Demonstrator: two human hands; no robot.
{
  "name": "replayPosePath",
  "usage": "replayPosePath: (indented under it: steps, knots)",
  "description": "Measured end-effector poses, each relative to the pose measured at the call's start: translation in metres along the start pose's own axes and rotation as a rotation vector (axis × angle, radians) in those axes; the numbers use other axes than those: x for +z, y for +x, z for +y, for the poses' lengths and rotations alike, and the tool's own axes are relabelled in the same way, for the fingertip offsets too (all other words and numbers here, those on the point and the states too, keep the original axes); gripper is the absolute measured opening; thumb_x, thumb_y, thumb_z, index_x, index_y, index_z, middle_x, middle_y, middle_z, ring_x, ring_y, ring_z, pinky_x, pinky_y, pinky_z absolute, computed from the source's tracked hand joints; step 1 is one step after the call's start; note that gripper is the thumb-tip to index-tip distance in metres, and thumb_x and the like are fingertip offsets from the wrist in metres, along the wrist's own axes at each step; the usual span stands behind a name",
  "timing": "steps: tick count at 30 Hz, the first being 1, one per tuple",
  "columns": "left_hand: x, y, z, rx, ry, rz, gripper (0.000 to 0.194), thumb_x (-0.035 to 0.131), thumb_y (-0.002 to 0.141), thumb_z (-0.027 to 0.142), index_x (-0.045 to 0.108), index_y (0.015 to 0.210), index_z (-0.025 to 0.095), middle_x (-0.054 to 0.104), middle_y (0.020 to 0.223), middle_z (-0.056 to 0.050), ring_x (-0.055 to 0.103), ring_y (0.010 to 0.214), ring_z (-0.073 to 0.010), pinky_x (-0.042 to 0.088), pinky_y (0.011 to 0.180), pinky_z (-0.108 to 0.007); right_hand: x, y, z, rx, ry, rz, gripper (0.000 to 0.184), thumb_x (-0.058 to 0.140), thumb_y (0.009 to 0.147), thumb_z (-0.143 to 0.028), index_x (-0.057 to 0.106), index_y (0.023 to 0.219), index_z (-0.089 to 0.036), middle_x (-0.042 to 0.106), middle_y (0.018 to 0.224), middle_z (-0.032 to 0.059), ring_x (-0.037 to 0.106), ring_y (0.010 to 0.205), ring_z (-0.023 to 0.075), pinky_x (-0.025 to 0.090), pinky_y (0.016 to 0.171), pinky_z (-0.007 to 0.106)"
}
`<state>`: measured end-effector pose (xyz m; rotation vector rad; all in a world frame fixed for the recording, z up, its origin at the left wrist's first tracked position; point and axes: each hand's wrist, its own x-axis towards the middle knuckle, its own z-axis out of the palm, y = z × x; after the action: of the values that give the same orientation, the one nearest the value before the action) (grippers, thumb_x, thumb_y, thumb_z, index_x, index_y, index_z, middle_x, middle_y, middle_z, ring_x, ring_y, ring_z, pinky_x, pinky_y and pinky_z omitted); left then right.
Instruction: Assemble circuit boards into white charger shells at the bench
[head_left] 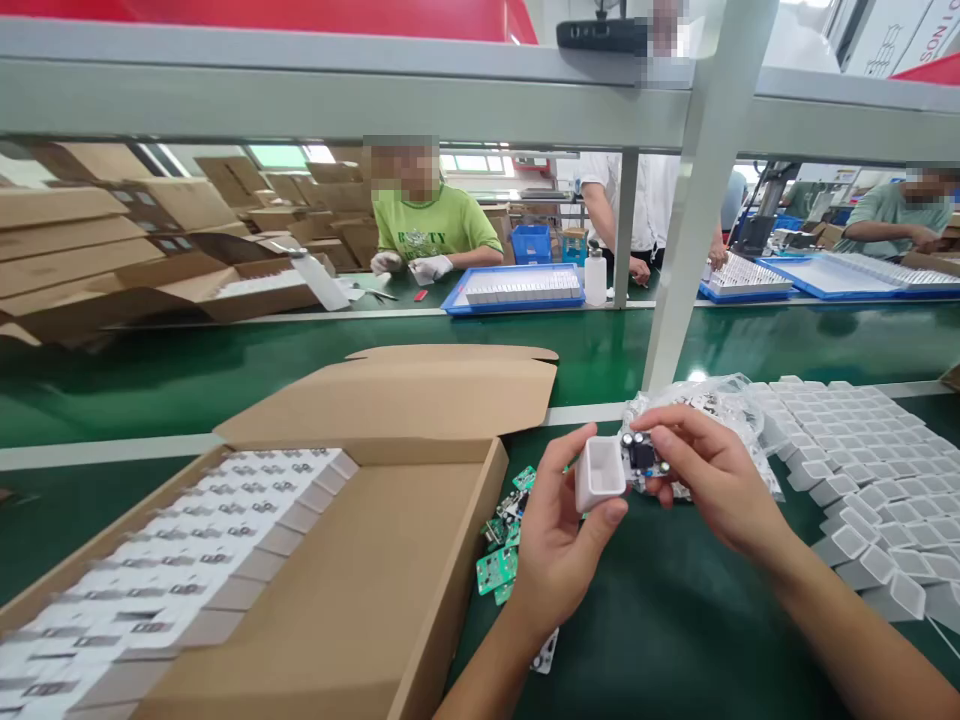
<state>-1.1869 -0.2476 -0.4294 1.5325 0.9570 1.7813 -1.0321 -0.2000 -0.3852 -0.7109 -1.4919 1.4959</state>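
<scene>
My left hand (559, 535) is closed around a small white plastic housing (600, 472), its open mouth turned toward me. Between the thumb and fingers of my right hand (709, 475) is a small circuit board (642, 455) with black and silver components. The board is just right of the housing, outside its opening; whether the two touch I cannot tell. Loose green circuit boards (496, 568) lie on the green table, partly hidden behind my left hand. Behind my right hand rests a clear plastic bag (739, 400) of small parts.
An open cardboard box (360, 580) on the left holds rows of white units (217, 530). Many empty white housings (862, 470) stand on the right. A metal post (686, 220) rises ahead. Across the bench, a person in a green shirt (435, 225) works beside a blue tray (514, 290).
</scene>
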Motion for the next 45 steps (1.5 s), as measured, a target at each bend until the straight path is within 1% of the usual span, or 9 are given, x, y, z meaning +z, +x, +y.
replayPosePath:
  steps: [7, 10, 14, 19, 23, 30, 38, 41, 45]
  knots:
    - [-0.012, -0.003, -0.014, -0.06, -0.124, 0.067, 0.043, 0.073, 0.081, 0.038, 0.06, 0.121, 0.027, 0.07, 0.114, -0.008, 0.07, 0.095, -0.0212, 0.058, 0.078, -0.028, -0.004, 0.009, 0.008, 0.127, -0.341, -0.349, 0.042, 0.065, 0.081, -0.027, 0.058, 0.123, -0.024, 0.068, 0.09, 0.0017, 0.061, 0.069, 0.0132, 0.051, 0.06, 0.025]
    - [-0.013, -0.002, -0.018, -0.06, -0.157, 0.052, 0.044, 0.073, 0.082, 0.039, 0.06, 0.123, 0.029, 0.067, 0.122, -0.009, 0.07, 0.098, -0.0219, 0.059, 0.081, -0.03, -0.003, 0.013, 0.01, 0.008, -0.521, -0.234, 0.023, 0.059, 0.08, -0.019, 0.069, 0.1, -0.024, 0.071, 0.092, 0.0015, 0.064, 0.076, 0.0152, 0.052, 0.067, 0.026]
    - [-0.013, -0.001, -0.023, -0.066, -0.164, 0.048, 0.042, 0.074, 0.081, 0.038, 0.062, 0.12, 0.03, 0.064, 0.126, -0.007, 0.066, 0.108, -0.0251, 0.057, 0.088, -0.035, -0.008, 0.013, 0.012, -0.032, -0.476, -0.052, 0.003, 0.062, 0.08, -0.024, 0.061, 0.082, -0.022, 0.069, 0.08, 0.0011, 0.066, 0.073, 0.0166, 0.055, 0.066, 0.027]
    - [-0.016, -0.001, -0.027, -0.22, -0.21, 0.082, 0.049, 0.069, 0.081, 0.053, 0.061, 0.119, 0.024, 0.07, 0.094, -0.006, 0.069, 0.08, -0.0194, 0.056, 0.068, -0.03, -0.016, 0.013, 0.011, 0.014, -0.081, -0.031, 0.027, 0.065, 0.087, -0.036, 0.044, 0.101, -0.028, 0.072, 0.089, 0.0007, 0.072, 0.082, 0.0183, 0.058, 0.082, 0.036]
    - [-0.01, -0.001, -0.024, -0.361, -0.403, 0.042, 0.045, 0.057, 0.086, 0.061, 0.058, 0.103, 0.02, 0.071, 0.075, -0.004, 0.066, 0.064, -0.0157, 0.051, 0.058, -0.026, -0.021, 0.014, 0.008, -0.015, -0.058, -0.038, 0.038, 0.063, 0.089, -0.036, 0.048, 0.123, -0.031, 0.073, 0.094, 0.0033, 0.071, 0.082, 0.0177, 0.059, 0.076, 0.033]
    - [-0.001, 0.002, -0.026, -0.531, -0.621, -0.044, 0.043, 0.059, 0.083, 0.063, 0.05, 0.088, 0.022, 0.071, 0.078, 0.001, 0.053, 0.034, -0.0075, 0.029, 0.029, -0.013, -0.02, 0.013, 0.007, -0.041, -0.079, -0.012, 0.026, 0.069, 0.084, -0.029, 0.052, 0.104, -0.026, 0.064, 0.12, 0.0068, 0.067, 0.068, 0.0116, 0.058, 0.059, 0.024]
    - [-0.003, 0.008, -0.025, -0.616, -0.57, 0.112, 0.06, 0.077, 0.066, 0.064, 0.063, 0.1, 0.016, 0.06, 0.065, 0.001, 0.053, 0.046, -0.0074, 0.04, 0.041, -0.017, -0.016, 0.012, 0.008, -0.045, -0.046, -0.021, 0.039, 0.063, 0.09, -0.033, 0.056, 0.129, -0.033, 0.05, 0.143, 0.0023, 0.064, 0.111, 0.0196, 0.058, 0.093, 0.033]
    - [-0.006, 0.009, -0.023, -0.614, -0.582, 0.073, 0.066, 0.091, 0.056, 0.042, 0.061, 0.11, 0.019, 0.061, 0.07, 0.001, 0.057, 0.056, -0.0105, 0.043, 0.047, -0.019, -0.016, 0.004, 0.007, -0.125, -0.173, -0.096, 0.048, 0.055, 0.095, -0.027, 0.045, 0.141, -0.038, 0.045, 0.148, -0.0005, 0.056, 0.125, 0.0213, 0.055, 0.099, 0.036]
    - [-0.011, 0.004, -0.02, -0.59, -0.623, -0.039, 0.052, 0.087, 0.065, 0.032, 0.06, 0.108, 0.024, 0.06, 0.064, 0.003, 0.059, 0.055, -0.0116, 0.045, 0.047, -0.018, -0.012, -0.006, 0.003, -0.311, -0.347, -0.079, 0.053, 0.062, 0.091, -0.017, 0.046, 0.137, -0.039, 0.059, 0.134, 0.001, 0.06, 0.121, 0.021, 0.057, 0.097, 0.036]
